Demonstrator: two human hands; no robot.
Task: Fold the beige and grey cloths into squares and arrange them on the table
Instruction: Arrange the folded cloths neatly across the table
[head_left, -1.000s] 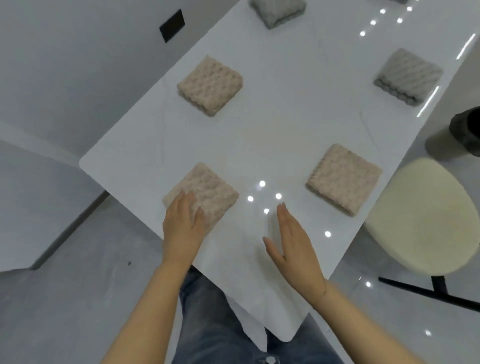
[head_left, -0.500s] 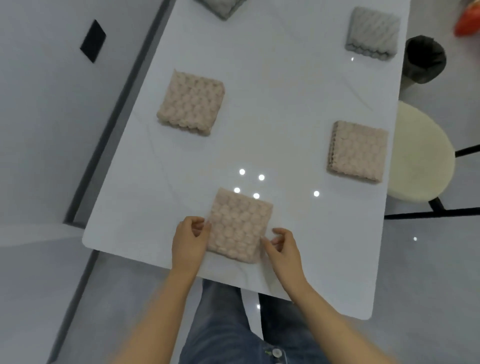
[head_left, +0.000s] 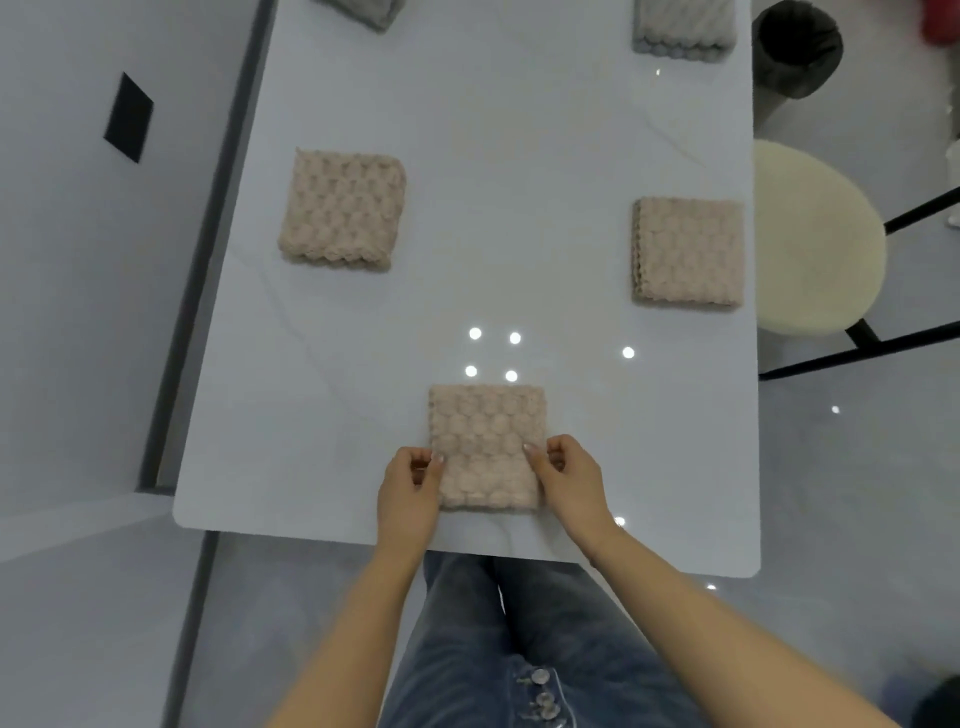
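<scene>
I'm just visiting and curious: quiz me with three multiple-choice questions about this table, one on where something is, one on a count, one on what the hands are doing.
1. Where is the cloth being handled?
A. near edge of the table, middle
B. far left corner
C. on the stool

2. How many beige cloths show?
A. one
B. three
C. five

3. What are the hands doing?
A. resting flat beside the cloth
B. pinching the cloth's two sides
C. lifting a grey cloth

Answers:
1 A: the near cloth lies by the table's near edge.
2 B: it, the left cloth and the right cloth are beige.
3 B: left hand and right hand curl onto its edges.
</scene>
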